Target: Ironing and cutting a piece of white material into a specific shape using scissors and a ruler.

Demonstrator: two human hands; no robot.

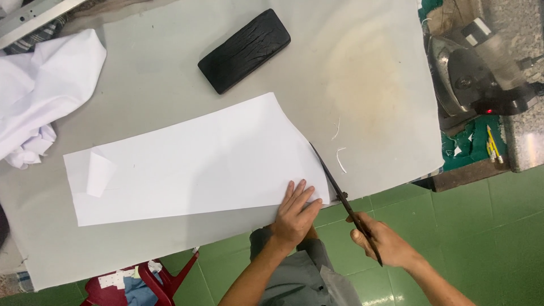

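A long white sheet of fabric or paper [192,161] lies flat on the grey table [170,73], one corner folded over at its left end. My left hand [294,212] presses flat on the sheet's near right corner. My right hand [382,241] grips the handles of dark scissors [334,181]. The blades run along the sheet's right edge, tips pointing away from me. A few thin white trimmings [340,158] lie just right of the blades.
A black rectangular block [245,50] rests beyond the sheet. Crumpled white cloth [39,90] is piled at the left. A metal machine [476,68] stands past the table's right edge, with yellow pencils [493,147] beside it. A red stool [158,280] sits on the green tiled floor.
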